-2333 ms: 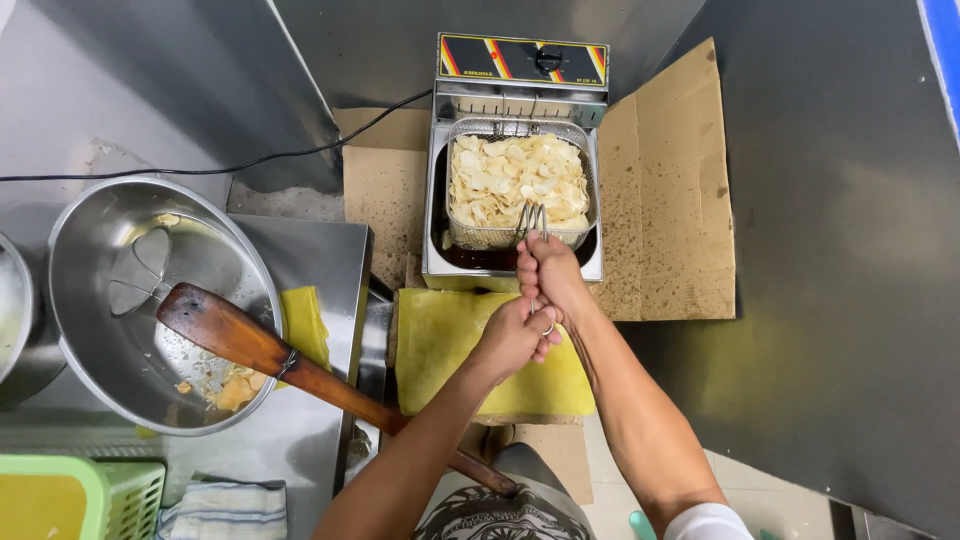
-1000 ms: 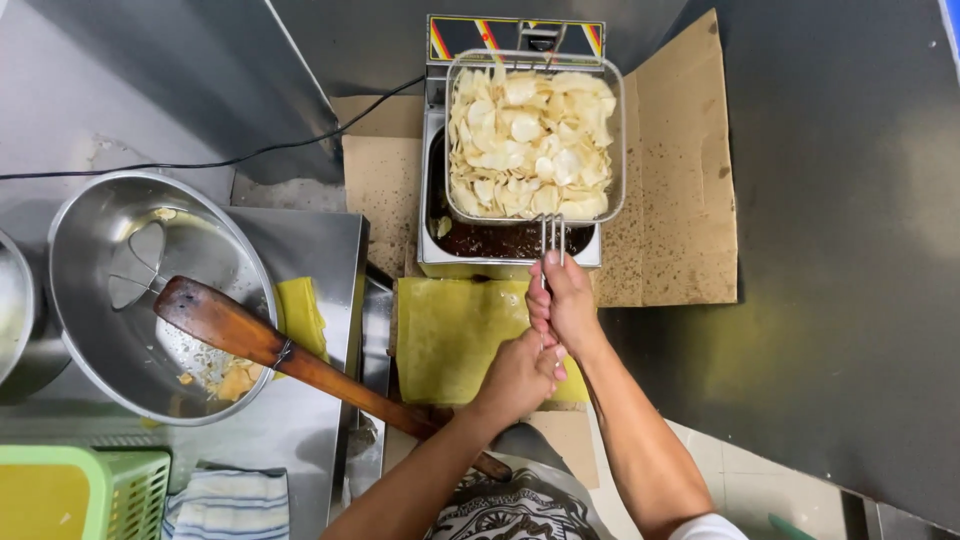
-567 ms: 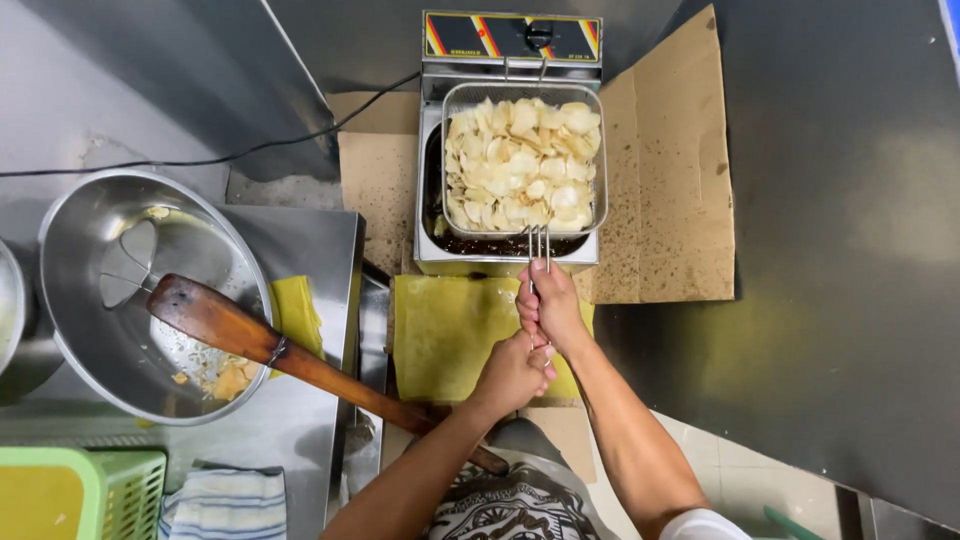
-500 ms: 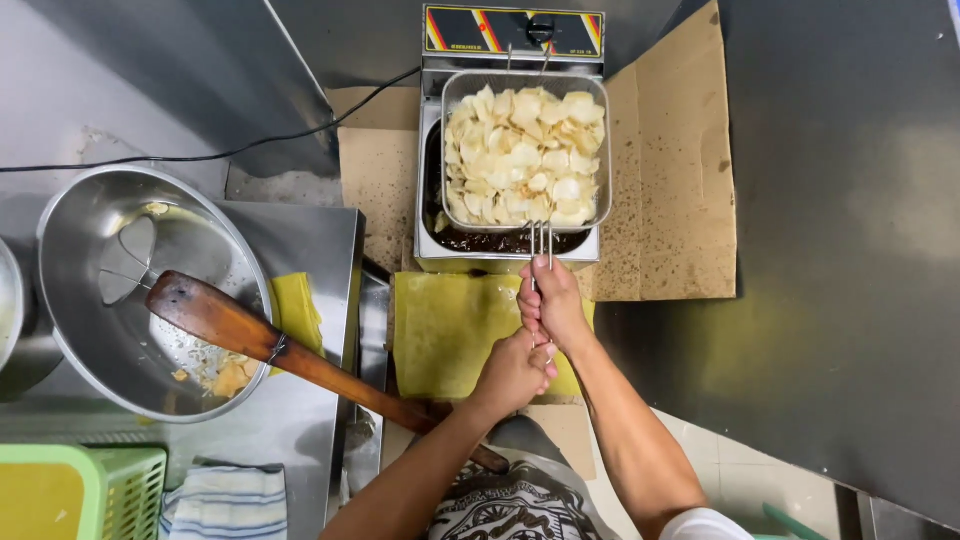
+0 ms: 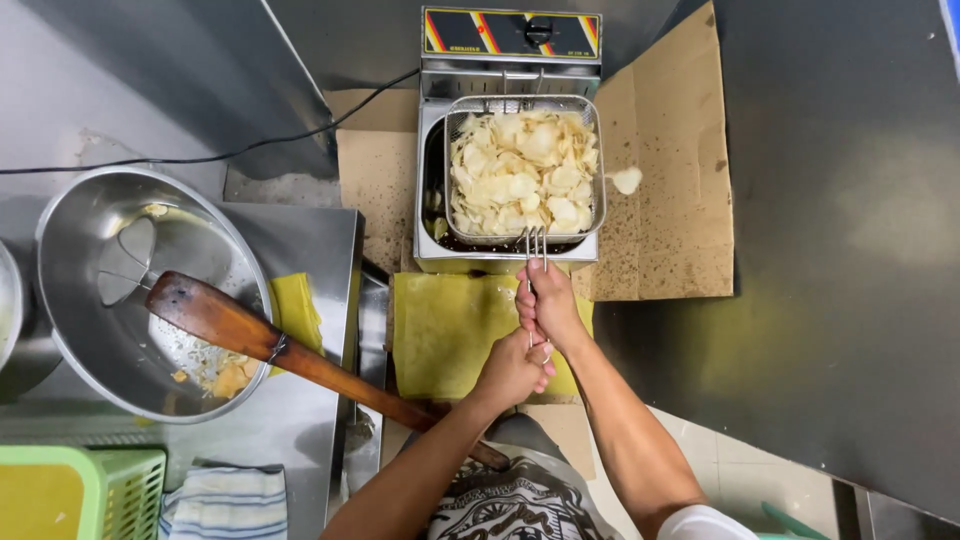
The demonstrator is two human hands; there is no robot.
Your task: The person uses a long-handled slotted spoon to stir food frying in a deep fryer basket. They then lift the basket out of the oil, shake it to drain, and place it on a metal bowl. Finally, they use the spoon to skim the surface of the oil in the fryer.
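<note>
A wire fryer basket (image 5: 596, 150) full of pale chips (image 5: 520, 172) hangs over the steel electric fryer (image 5: 508, 255). Both hands grip its metal handle (image 5: 533, 250). My right hand (image 5: 548, 303) is closer to the basket, and my left hand (image 5: 515, 367) holds the handle's end below it. One chip (image 5: 626, 180) is in the air just right of the basket rim.
Oil-stained cardboard (image 5: 672, 210) lies around the fryer, a yellow cloth (image 5: 440, 330) in front of it. At left a large steel bowl (image 5: 120, 240) holds crumbs and a long wooden paddle (image 5: 270, 345). A green plastic basket (image 5: 110, 490) and striped towel (image 5: 228, 503) sit at lower left.
The basket went from resting low in the fryer to lifted and shaken over it. One chip has flown out to the right of the rim. Both hands stayed on the handle.
</note>
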